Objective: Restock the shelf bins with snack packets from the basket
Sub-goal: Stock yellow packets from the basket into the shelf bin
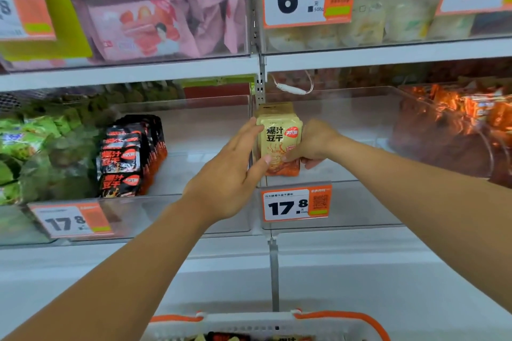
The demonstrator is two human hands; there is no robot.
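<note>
Both hands square a stack of beige-and-orange snack packets upright inside the clear plastic shelf bin: right hand fingers curled around it, left hand fingers straight, steadying.

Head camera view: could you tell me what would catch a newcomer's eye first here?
Most striking is the stack of beige snack packets at centre, gripped by the right hand and steadied by the left hand at the left end of a clear bin. Next come the bold 17.8 price tag below it and the black packets in the bin to the left.
</note>
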